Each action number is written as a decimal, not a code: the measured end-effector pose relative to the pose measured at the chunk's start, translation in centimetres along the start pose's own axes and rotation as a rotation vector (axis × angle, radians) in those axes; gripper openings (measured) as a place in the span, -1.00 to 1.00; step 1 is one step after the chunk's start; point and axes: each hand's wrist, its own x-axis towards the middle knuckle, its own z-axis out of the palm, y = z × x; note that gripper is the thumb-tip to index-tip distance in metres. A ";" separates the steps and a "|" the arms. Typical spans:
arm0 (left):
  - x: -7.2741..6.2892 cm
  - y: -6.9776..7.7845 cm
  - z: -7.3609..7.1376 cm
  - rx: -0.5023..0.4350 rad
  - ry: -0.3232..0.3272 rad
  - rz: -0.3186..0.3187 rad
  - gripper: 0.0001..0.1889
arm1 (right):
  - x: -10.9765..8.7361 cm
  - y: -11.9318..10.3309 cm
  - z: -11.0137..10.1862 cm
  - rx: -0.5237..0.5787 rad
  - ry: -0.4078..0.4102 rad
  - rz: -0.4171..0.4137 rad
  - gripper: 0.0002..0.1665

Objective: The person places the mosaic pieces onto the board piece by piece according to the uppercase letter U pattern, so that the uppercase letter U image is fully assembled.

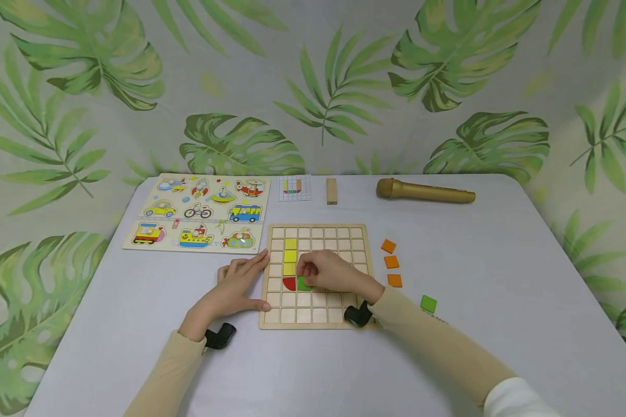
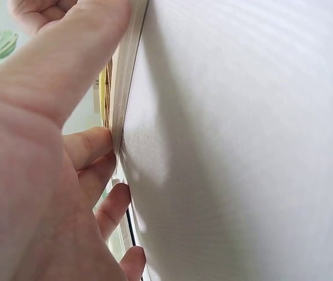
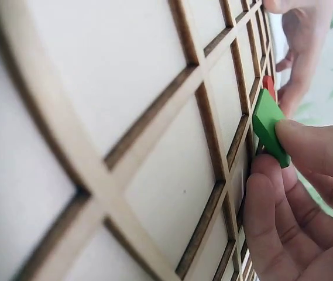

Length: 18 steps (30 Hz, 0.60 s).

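A wooden grid board [image 1: 318,315] lies at the middle of the table. In one of its columns sit several yellow square tiles [image 1: 290,256], with a red quarter-round tile [image 1: 289,284] below them. My right hand [image 1: 334,271] pinches a green square tile [image 3: 267,117] between thumb and fingers. That tile is tilted at the grid, beside the red one; whether it touches the cell is unclear. My left hand [image 1: 235,291] rests at the board's left edge, thumb and fingers spread along it, as the left wrist view also shows.
Right of the board lie orange tiles [image 1: 392,262] and another green tile [image 1: 428,303]. A vehicle peg puzzle [image 1: 219,231] is at the back left. Farther back are a printed pattern card [image 1: 294,189], a wooden block [image 1: 331,191] and a gold microphone [image 1: 428,191].
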 end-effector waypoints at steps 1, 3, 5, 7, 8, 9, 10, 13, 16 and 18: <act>0.0 0.0 0.0 0.000 0.000 0.000 0.08 | 0.0 -0.1 0.0 -0.012 0.001 -0.002 -0.83; 0.0 0.0 0.0 0.000 0.000 0.001 0.08 | -0.1 -0.2 0.0 -0.033 0.003 -0.006 -0.84; 0.0 0.0 0.0 0.000 0.000 0.002 0.08 | -0.1 -0.3 0.0 -0.045 0.005 -0.013 -0.84; 0.0 0.0 0.0 0.000 0.001 0.001 0.08 | -0.1 -0.3 0.1 -0.056 0.007 -0.015 -0.85; 0.0 0.0 0.0 0.000 0.002 0.002 0.08 | -0.1 -0.2 0.1 -0.062 0.008 -0.017 -0.85; 0.0 0.0 0.0 0.001 0.003 0.002 0.08 | -0.1 -0.2 0.1 -0.068 0.009 -0.019 -0.85; 0.0 -0.1 0.0 0.002 0.004 0.001 0.07 | -0.1 -0.2 0.1 -0.075 0.011 -0.021 -0.85; 0.0 -0.1 0.1 0.004 0.008 0.005 0.07 | -0.2 -0.3 0.1 -0.074 0.016 -0.025 -0.86; 0.0 -0.1 0.0 0.002 0.007 0.006 0.07 | -0.3 -0.1 0.0 -0.040 0.022 -0.018 -0.87; -0.1 0.0 0.0 0.003 0.011 0.012 0.07 | -0.5 0.1 -0.1 0.000 0.024 -0.004 -0.89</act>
